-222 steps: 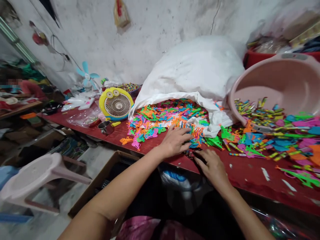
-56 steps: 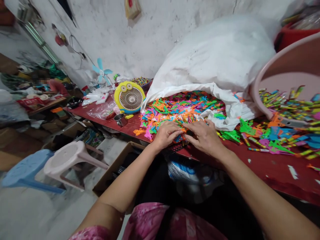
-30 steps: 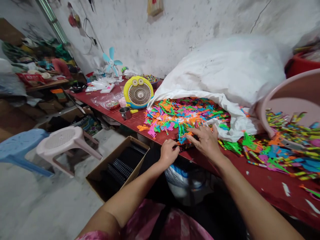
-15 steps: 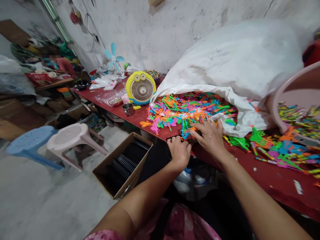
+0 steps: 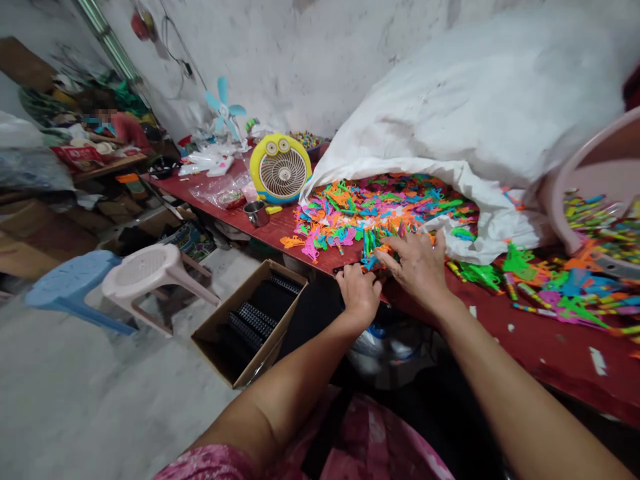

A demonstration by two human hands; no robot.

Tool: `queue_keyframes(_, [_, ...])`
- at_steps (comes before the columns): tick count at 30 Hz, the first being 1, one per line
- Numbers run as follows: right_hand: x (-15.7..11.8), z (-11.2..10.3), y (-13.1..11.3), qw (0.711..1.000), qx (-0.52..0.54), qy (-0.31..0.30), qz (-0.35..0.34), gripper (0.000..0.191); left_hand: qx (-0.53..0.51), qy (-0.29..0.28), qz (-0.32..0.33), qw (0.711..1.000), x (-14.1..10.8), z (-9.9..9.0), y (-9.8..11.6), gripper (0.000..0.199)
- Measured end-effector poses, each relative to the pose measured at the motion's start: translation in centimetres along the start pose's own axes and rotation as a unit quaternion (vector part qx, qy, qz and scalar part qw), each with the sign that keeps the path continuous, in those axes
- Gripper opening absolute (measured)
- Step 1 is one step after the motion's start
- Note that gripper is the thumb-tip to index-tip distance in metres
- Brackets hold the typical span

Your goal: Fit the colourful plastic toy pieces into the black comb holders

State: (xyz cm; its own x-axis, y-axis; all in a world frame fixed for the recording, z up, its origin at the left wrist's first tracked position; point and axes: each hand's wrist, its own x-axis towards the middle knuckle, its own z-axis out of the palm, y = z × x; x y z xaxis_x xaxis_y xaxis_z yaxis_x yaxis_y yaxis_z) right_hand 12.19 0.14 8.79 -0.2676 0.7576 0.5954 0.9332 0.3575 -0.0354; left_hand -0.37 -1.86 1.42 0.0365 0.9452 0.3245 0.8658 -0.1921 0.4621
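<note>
My left hand (image 5: 359, 295) is closed at the table's front edge, fingers curled over a dark, narrow tray (image 5: 344, 269) that is mostly hidden beneath it. Just to its right, my right hand (image 5: 420, 270) reaches over small bright plastic pieces (image 5: 370, 248), blue, green and orange, standing close together by the fingertips. Its fingers are spread, and the thumb and forefinger touch or nearly touch an orange piece. Behind both hands, a heap of colourful plastic pieces (image 5: 350, 207) spills from the mouth of a big white sack (image 5: 430, 113).
A cardboard box (image 5: 220, 360) with black studded trays stands below left. On the red table (image 5: 540, 353) are a yellow fan (image 5: 284, 170), a metal cup (image 5: 256, 213) and, at right, a pink tub (image 5: 555, 200) of striped sticks. Two stools (image 5: 150, 267) and a seated person (image 5: 127, 130) are left.
The view has shifted slightly. Both hands stay beside the upright pieces, with the right hand's fingers a little differently placed.
</note>
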Motion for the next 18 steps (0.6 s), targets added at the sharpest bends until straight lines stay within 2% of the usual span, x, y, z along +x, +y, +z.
queue_keyframes(5, [-0.4,0.4,0.7,0.999,0.035,0.021,-0.005,0.044,-0.047,0.013,0.078,0.996,-1.6,-1.1,-2.2,0.020])
queue_keyframes(9, [-1.1,-0.8,1.3,0.993,0.110,0.042,-0.003,0.057,-0.037,0.019,0.108,0.993,-2.7,-1.8,-4.9,0.035])
queue_keyframes(11, [-2.2,-1.6,1.4,0.988,0.132,0.081,0.028,0.059,-0.018,0.006,0.128,0.992,-2.9,-2.1,-5.6,0.039])
queue_keyframes(13, [-4.0,-1.6,1.4,0.974,0.149,0.142,0.091,0.056,0.003,0.001,0.137,0.991,-2.9,-2.3,-5.5,0.033])
queue_keyframes(15, [-6.3,-0.7,1.2,0.950,0.172,0.195,0.170,0.051,0.026,-0.004,0.132,0.991,-3.0,-2.3,-4.6,0.026])
queue_keyframes(16, [-7.5,0.1,1.0,0.942,0.187,0.195,0.200,0.048,0.036,-0.009,0.127,0.991,-3.1,-2.3,-3.9,0.025])
queue_keyframes(18, [-9.5,1.8,0.4,0.943,0.211,0.146,0.213,0.043,0.051,-0.021,0.122,0.991,-3.5,-2.1,-2.1,0.024])
